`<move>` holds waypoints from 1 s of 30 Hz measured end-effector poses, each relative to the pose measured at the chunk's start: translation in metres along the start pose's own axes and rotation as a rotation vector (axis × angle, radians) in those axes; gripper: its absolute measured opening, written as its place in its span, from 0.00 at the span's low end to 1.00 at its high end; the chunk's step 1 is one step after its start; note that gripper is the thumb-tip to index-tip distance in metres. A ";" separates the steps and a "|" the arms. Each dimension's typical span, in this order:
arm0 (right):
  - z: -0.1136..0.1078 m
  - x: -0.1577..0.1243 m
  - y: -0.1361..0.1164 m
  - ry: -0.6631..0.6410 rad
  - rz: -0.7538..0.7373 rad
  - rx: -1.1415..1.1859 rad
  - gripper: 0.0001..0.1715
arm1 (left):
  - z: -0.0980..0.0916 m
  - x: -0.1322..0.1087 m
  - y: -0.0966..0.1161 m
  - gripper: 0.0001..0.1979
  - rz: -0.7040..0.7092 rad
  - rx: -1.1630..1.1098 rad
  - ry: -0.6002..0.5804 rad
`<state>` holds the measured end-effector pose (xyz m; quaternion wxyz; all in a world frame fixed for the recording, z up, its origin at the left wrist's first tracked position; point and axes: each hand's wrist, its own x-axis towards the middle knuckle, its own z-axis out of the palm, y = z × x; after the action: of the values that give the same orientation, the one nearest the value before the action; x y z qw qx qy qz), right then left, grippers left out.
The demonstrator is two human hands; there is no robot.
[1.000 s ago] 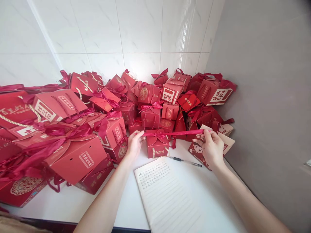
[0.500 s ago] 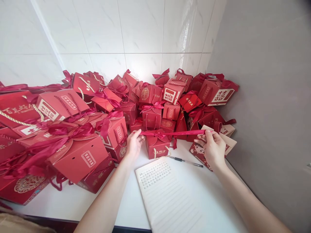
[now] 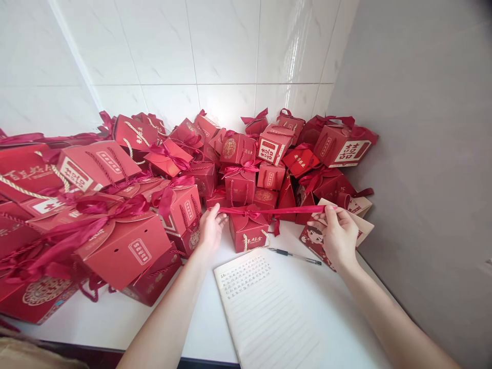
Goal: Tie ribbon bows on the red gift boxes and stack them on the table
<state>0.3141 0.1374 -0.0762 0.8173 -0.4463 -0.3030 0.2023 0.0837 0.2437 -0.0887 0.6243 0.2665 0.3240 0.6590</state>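
Observation:
A small red gift box (image 3: 249, 231) with gold lettering and gold cord handles stands upright on the white table. Across its top runs a red ribbon (image 3: 294, 210), knotted over the lid and stretched out to both sides. My left hand (image 3: 211, 226) pinches the ribbon's left end, just beside the box. Farther out, my right hand (image 3: 339, 233) grips the long right end between thumb and fingers. Both hands are closed on the ribbon, which is held taut and nearly level.
Many red gift boxes (image 3: 123, 246) are piled to the left and along the tiled wall. An open lined notebook (image 3: 265, 312) with handwriting lies in front of the box. A pen (image 3: 295, 256) rests beyond it, near patterned cards (image 3: 313, 238). A grey wall (image 3: 430, 179) rises on the right.
My left hand has shifted very slightly to the left with its ribbon end, and the box has edged left a little. The right hand stays almost where it was.

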 end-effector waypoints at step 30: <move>0.003 -0.017 -0.016 -0.042 -0.241 -0.141 0.15 | -0.013 0.013 -0.018 0.06 -0.099 0.153 0.058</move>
<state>0.3007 0.1213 -0.0668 0.7959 -0.4586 -0.3849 0.0903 0.0842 0.2552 -0.1114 0.6244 0.2778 0.4041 0.6080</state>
